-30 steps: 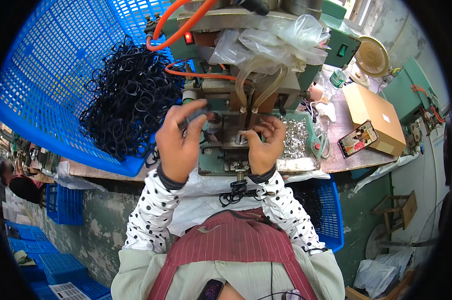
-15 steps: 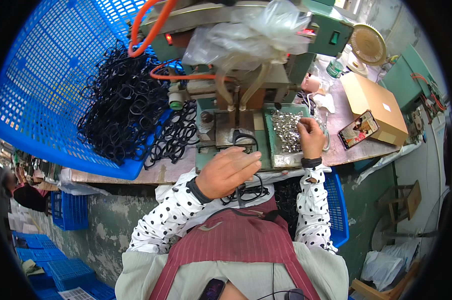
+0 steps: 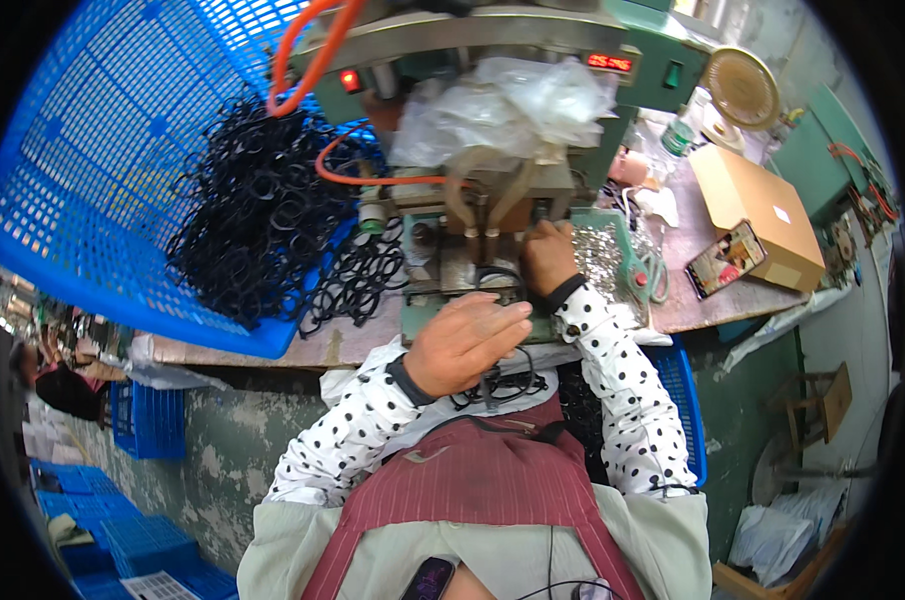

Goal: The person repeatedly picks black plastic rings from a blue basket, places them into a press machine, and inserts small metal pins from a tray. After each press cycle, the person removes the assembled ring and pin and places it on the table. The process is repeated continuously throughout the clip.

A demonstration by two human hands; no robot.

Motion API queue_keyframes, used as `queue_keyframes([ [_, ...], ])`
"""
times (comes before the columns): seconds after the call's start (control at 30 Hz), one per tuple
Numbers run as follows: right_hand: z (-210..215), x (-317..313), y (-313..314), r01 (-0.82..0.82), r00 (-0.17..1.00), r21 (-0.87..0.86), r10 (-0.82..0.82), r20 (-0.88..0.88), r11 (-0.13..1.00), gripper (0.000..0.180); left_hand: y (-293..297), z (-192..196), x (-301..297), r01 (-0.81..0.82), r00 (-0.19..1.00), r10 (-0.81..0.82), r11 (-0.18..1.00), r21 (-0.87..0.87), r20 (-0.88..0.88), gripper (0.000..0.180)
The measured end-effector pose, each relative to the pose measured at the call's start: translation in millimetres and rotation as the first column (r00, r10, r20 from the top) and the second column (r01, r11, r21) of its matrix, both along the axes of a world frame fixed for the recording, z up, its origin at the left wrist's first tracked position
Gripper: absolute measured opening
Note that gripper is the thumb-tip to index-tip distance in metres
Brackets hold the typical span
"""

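At the work plate of a green bench machine (image 3: 521, 32), my left hand (image 3: 470, 345) is closed on a black plastic eyeglass frame (image 3: 497, 271). Part of that frame shows beyond the fingers, under the machine's two nozzles (image 3: 482, 245). My right hand (image 3: 550, 258) has its fingers curled together beside the nozzles, close to the machine's right side. Whatever it pinches is too small or hidden to make out. Right of it stands a green tray (image 3: 633, 255) of small shiny metal pieces (image 3: 597, 250). More black frames (image 3: 508, 388) lie below my left hand, at the table edge.
On the left, a large blue basket (image 3: 83, 150) holds a heap of black frames (image 3: 263, 215); others (image 3: 358, 280) lie beside it. To the right are a propped phone (image 3: 725, 262), a cardboard box (image 3: 758, 215) and green-handled scissors (image 3: 645, 277). An orange hose (image 3: 303, 50) loops overhead.
My right hand has moved left from the tray of metal pieces to the machine beside the nozzles. My left hand stays at the work plate with the eyeglass frame.
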State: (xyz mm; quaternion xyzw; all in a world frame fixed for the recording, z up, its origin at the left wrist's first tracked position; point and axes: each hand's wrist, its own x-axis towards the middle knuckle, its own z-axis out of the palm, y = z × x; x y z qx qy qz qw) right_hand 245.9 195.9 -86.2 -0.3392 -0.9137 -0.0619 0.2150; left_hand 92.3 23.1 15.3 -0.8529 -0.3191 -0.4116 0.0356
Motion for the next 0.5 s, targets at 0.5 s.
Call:
queue_keyframes([
  [0.5,7,-10,-5,0.037,0.995,-0.174,-0.02,0.096,0.984,0.015,-34,-107,-109,-0.8,0.6,0.797,0.598,-0.049,-0.061,0.042],
])
